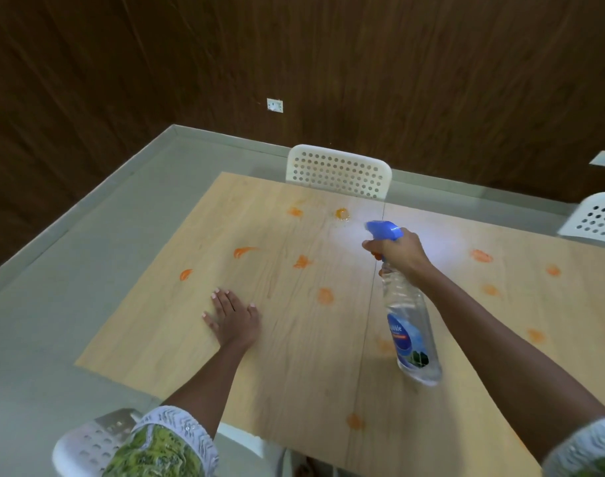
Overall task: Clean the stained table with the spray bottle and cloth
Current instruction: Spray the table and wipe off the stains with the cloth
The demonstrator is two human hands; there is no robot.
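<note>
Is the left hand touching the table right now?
Touching. The head view shows the left hand lying palm down, fingers spread, flat on the wooden table, with no gap beneath it.

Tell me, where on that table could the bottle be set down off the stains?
Bare wood lies near the table edge, between the flat left hand and the low stain. Stains crowd the far middle and right side, beyond the right hand holding the spray bottle.

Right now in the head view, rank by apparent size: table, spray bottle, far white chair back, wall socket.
1. table
2. spray bottle, though it is held up near the camera, so it looks bigger
3. far white chair back, only partly visible behind the table; order with the bottle is unsure
4. wall socket
</note>
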